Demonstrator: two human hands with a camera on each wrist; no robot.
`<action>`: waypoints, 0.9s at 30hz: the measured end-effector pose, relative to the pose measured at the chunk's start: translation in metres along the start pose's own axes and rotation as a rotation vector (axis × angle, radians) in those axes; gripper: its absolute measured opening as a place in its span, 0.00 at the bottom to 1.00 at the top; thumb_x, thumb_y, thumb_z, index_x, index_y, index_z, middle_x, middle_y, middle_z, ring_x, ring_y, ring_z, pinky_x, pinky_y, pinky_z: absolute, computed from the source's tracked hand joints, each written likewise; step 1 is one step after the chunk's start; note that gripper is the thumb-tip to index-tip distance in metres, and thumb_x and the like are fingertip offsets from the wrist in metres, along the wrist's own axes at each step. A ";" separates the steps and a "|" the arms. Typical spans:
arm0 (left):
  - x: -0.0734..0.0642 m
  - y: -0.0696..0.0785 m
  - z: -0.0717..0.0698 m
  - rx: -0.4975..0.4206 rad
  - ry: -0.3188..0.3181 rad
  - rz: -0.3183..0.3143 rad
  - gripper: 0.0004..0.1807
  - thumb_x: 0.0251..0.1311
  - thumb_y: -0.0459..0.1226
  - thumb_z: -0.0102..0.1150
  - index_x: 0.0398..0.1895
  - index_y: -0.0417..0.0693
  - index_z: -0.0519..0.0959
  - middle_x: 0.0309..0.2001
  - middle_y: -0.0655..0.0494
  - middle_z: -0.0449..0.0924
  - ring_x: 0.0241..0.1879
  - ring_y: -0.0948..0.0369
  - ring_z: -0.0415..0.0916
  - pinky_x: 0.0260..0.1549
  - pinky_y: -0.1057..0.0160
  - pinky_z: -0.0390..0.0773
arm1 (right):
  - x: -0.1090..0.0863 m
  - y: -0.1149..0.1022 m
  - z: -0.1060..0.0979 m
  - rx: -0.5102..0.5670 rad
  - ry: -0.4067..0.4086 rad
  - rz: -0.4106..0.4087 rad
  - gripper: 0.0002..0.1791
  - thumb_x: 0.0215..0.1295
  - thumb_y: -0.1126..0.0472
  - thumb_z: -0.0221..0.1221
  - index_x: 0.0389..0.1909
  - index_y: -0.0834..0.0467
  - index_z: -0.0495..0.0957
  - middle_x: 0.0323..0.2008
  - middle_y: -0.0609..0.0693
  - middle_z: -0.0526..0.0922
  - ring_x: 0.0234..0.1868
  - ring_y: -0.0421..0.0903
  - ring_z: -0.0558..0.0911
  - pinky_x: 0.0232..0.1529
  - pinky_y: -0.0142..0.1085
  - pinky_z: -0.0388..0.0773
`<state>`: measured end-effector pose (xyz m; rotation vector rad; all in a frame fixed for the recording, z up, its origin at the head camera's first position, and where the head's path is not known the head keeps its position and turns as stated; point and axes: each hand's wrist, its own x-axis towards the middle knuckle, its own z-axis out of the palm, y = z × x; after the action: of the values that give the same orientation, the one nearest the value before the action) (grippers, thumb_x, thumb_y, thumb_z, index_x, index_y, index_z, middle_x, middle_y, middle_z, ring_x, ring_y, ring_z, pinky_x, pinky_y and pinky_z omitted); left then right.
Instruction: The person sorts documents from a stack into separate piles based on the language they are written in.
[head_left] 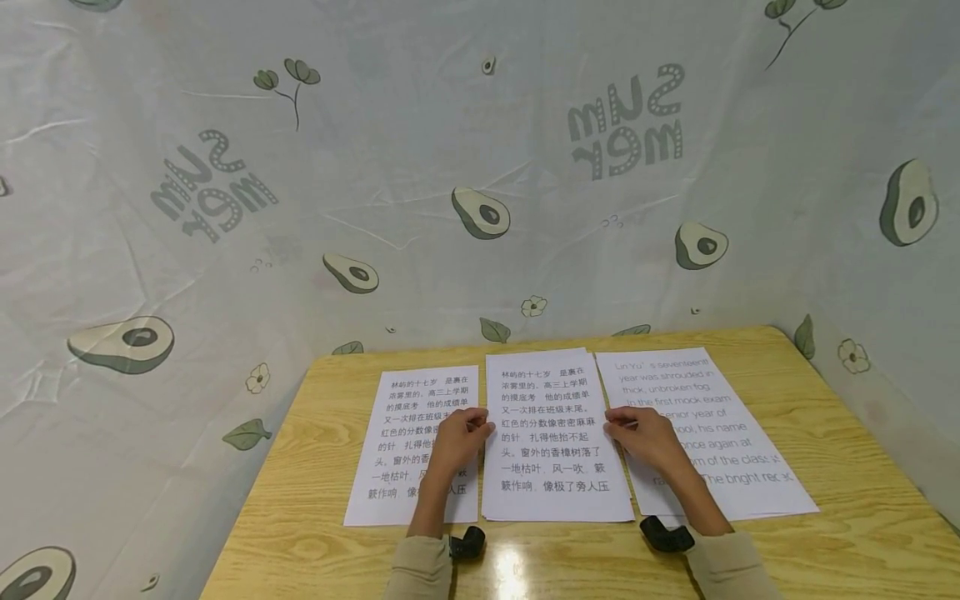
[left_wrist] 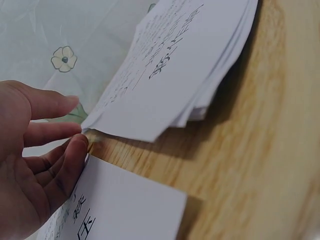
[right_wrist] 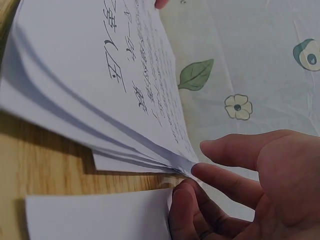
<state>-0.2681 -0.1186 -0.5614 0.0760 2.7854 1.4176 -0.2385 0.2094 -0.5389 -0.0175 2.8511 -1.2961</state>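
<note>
Between my two hands lies the middle stack of paper [head_left: 555, 467], printed with Chinese text. My left hand [head_left: 459, 437] is at its left edge, over the inner side of the left stack [head_left: 367, 500]. In the left wrist view, the index fingertip [left_wrist: 75, 131] meets the middle stack's edge while the thumb stands off. At the opposite edge, my right hand [head_left: 647, 433] overlaps the right stack [head_left: 750, 492], printed in English. Its index fingertip [right_wrist: 199, 171] touches the middle stack's side, thumb apart. Several sheets in that stack are slightly fanned and bowed up near the front.
All three stacks lie side by side on a wood-grain table [head_left: 292, 475]. A pale curtain [head_left: 420, 167] with avocado prints hangs behind and at both sides. Black wrist devices [head_left: 468, 543] sit by the sleeves, near the front of the papers.
</note>
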 end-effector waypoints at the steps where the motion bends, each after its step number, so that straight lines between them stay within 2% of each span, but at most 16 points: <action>1: 0.000 0.000 0.000 0.000 0.002 -0.001 0.19 0.69 0.40 0.70 0.60 0.42 0.87 0.46 0.53 0.85 0.43 0.59 0.80 0.37 0.64 0.81 | 0.000 0.000 0.000 -0.001 0.001 0.000 0.19 0.73 0.60 0.65 0.57 0.68 0.86 0.46 0.61 0.90 0.47 0.55 0.88 0.45 0.41 0.81; 8: 0.001 0.001 0.000 -0.015 -0.008 -0.008 0.20 0.69 0.40 0.70 0.60 0.42 0.87 0.46 0.52 0.86 0.42 0.59 0.81 0.35 0.65 0.82 | 0.001 0.000 0.001 -0.006 -0.001 0.000 0.19 0.73 0.59 0.65 0.58 0.67 0.85 0.47 0.62 0.90 0.48 0.56 0.89 0.45 0.42 0.82; 15: 0.001 0.004 -0.001 -0.052 -0.016 -0.013 0.18 0.71 0.41 0.68 0.61 0.47 0.87 0.49 0.53 0.86 0.47 0.58 0.84 0.41 0.62 0.85 | 0.000 -0.005 -0.001 0.033 -0.006 -0.012 0.22 0.73 0.57 0.66 0.61 0.67 0.84 0.48 0.62 0.89 0.46 0.54 0.89 0.41 0.37 0.81; 19: 0.001 0.007 -0.001 -0.085 -0.026 -0.010 0.18 0.72 0.42 0.67 0.61 0.49 0.86 0.50 0.52 0.86 0.45 0.58 0.83 0.39 0.62 0.85 | -0.003 -0.009 -0.001 0.117 -0.037 -0.002 0.25 0.72 0.61 0.67 0.65 0.69 0.80 0.50 0.64 0.88 0.46 0.52 0.89 0.37 0.34 0.84; 23: 0.000 0.010 -0.001 -0.115 -0.044 0.016 0.19 0.71 0.41 0.68 0.63 0.49 0.86 0.51 0.52 0.87 0.44 0.59 0.84 0.37 0.63 0.85 | -0.005 -0.014 0.001 0.212 -0.077 0.023 0.29 0.70 0.65 0.65 0.69 0.70 0.75 0.53 0.66 0.84 0.44 0.50 0.89 0.34 0.35 0.85; 27: -0.001 0.013 -0.001 -0.138 -0.051 0.031 0.21 0.68 0.37 0.71 0.64 0.47 0.85 0.51 0.50 0.87 0.44 0.58 0.85 0.36 0.62 0.86 | -0.005 -0.015 0.004 0.242 -0.084 0.034 0.29 0.70 0.67 0.64 0.71 0.69 0.74 0.54 0.67 0.83 0.41 0.48 0.87 0.33 0.35 0.85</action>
<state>-0.2668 -0.1120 -0.5507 0.1522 2.6495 1.5864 -0.2332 0.1968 -0.5300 -0.0203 2.5957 -1.5825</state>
